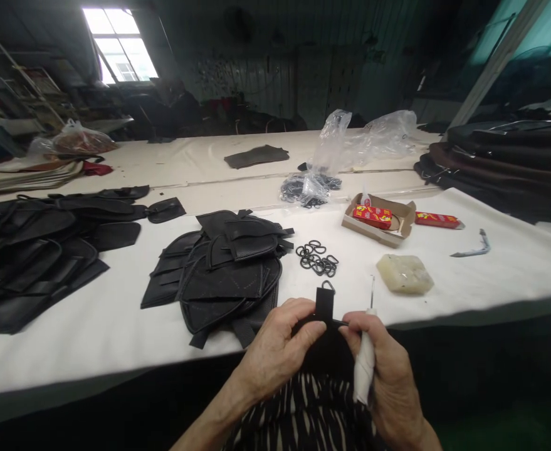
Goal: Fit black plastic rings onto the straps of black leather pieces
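Observation:
At the table's front edge, my left hand (288, 332) is closed, thumb and fingers pinching a black bag piece (328, 351). A short black strap (325, 303) stands up from that piece, and a black D-ring (328, 287) shows at the strap's top. My right hand (385, 366) is closed round the white-wrapped handle of an awl (364, 369). Its thin metal shaft points up and away. The thumb and forefinger of that hand also pinch the right edge of the black piece. Much of the piece hangs low and blends into dark clothing.
Loose black rings (318, 258) lie beyond my hands. Black bag pieces (228, 269) are piled at left, with another heap (31, 250) farther left. To the right are a yellowish block (404, 274), a cardboard box (373, 235) holding a red packet, and a bent blade-like tool (473, 250).

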Action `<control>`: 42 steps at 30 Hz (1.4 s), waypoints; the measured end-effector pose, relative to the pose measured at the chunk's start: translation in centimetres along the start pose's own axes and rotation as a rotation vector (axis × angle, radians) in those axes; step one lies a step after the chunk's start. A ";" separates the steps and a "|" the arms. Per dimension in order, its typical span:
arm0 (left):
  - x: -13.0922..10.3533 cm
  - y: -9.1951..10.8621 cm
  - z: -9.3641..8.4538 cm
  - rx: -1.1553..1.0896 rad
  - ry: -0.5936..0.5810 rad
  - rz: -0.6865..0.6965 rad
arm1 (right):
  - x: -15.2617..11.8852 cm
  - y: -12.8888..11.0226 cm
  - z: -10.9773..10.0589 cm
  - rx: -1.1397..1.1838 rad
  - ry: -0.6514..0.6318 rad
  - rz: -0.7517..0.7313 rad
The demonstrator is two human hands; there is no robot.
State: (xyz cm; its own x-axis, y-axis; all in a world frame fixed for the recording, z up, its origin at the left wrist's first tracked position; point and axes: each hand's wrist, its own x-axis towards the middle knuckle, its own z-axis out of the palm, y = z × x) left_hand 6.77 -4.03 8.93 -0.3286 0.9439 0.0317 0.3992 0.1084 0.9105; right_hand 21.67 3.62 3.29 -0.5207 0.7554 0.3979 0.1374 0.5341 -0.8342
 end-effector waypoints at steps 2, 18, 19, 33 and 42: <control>0.1 -0.2 0.5 -0.028 0.072 -0.032 | 0.1 0.3 0.5 0.018 -0.012 0.009; 0.6 -2.2 1.0 0.104 0.314 -0.137 | 6.2 2.7 1.5 -0.528 -0.208 -0.242; 0.8 -2.4 1.1 0.072 0.304 -0.193 | 6.4 2.9 1.7 -0.535 -0.218 -0.251; 1.8 -2.7 1.0 -0.020 0.222 -0.323 | 6.7 3.1 1.3 -0.635 -0.194 -0.400; 2.1 -2.2 1.7 -0.242 0.065 -0.404 | 5.3 1.9 0.5 -0.367 0.043 -0.294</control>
State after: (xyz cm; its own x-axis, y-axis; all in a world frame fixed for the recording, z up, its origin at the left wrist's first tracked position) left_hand 6.61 -1.73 6.32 -0.4721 0.8192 -0.3257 0.0200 0.3793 0.9251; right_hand 18.71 8.42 3.65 -0.5480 0.5626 0.6190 0.2821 0.8210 -0.4964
